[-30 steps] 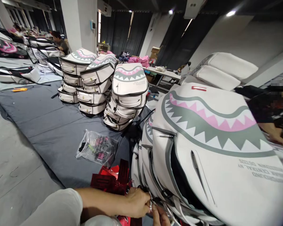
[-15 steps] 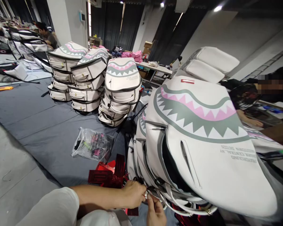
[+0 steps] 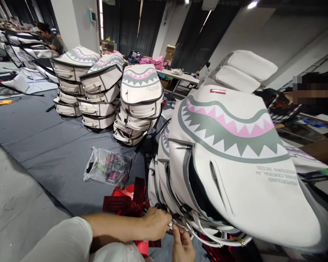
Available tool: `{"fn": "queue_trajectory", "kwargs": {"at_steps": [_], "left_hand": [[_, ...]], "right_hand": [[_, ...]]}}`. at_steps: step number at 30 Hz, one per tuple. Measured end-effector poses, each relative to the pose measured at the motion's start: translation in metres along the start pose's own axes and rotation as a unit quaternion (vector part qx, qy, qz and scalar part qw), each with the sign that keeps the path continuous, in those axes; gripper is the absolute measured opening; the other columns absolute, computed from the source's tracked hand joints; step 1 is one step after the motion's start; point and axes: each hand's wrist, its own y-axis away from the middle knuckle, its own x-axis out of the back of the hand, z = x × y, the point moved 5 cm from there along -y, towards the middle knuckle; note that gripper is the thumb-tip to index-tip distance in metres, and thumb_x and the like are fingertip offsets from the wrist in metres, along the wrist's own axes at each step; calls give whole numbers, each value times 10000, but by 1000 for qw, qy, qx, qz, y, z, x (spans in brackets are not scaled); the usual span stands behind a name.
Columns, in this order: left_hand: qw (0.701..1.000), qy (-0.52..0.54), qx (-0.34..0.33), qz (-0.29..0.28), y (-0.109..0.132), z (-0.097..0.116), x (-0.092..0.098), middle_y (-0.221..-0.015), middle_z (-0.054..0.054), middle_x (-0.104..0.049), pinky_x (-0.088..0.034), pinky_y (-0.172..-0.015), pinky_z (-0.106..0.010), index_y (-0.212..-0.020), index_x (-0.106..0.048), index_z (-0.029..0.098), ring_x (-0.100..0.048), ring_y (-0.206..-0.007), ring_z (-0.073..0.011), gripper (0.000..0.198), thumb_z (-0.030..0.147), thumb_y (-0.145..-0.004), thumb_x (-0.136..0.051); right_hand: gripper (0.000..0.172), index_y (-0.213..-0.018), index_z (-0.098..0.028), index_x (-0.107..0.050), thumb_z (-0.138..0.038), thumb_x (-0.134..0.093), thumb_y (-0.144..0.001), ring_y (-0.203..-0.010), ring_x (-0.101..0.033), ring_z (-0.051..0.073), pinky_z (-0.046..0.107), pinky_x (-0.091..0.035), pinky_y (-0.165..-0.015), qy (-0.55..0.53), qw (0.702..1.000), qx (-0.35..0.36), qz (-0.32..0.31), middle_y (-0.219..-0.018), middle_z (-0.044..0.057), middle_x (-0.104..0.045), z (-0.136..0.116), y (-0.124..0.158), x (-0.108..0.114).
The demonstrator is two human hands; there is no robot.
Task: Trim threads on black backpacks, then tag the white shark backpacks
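Observation:
Several white backpacks are stacked at the right; the top backpack [image 3: 235, 182] has a pink and grey shark-teeth print and a partly open zipper. Beside the lower front of this stack, near the handles, my left hand [image 3: 157, 222] is closed in a pinch. My right hand [image 3: 182, 242] is pinched close to it, fingertips almost touching the left ones. Something small and pale with a bit of red shows between them, too small to name. Red tags [image 3: 117, 203] lie on the grey cloth left of my left hand.
A clear plastic bag [image 3: 108, 166] lies on the grey cloth [image 3: 57, 160]. Behind it stand more backpack stacks [image 3: 138, 105]. An orange tool [image 3: 1, 103] is at the far left. One person [image 3: 50, 38] is at the back left, another [image 3: 282, 105] at the right.
The view has shifted slightly. Both hands stay pinched together at nearly the same place, a little further right. The person at the right has shifted posture.

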Motion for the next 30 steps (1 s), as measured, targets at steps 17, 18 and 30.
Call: {"fn": "queue_trajectory", "kwargs": {"at_steps": [17,18,30], "left_hand": [[999,49,11,-6,9,-7,-3,-1171,-127,-709,-523,-946,-409,-1117,-645,165,-671,-1104,-284,271,283,-981,-441],[998,57,12,-13,11,-8,-5,-1156,-122,-713,-522,-942,-399,-1105,-647,168,-675,-1092,-276,265,281,-981,-441],[998,51,26,2,8,-6,3,-1019,-78,-757,-507,-858,-311,-972,-674,188,-709,-992,-233,210,216,-933,-470]], "right_hand": [[388,-773,-151,-667,-526,-722,-689,-763,-596,197,360,-464,-805,-13,999,43,-21,-770,47,-697,-37,28,-14],[378,-757,-152,-660,-519,-723,-688,-751,-591,191,353,-463,-793,-15,999,39,-19,-760,43,-691,-38,30,-15],[440,-636,-169,-659,-603,-731,-637,-662,-586,190,317,-479,-697,-18,999,46,-12,-637,29,-660,-30,21,-16]]}}
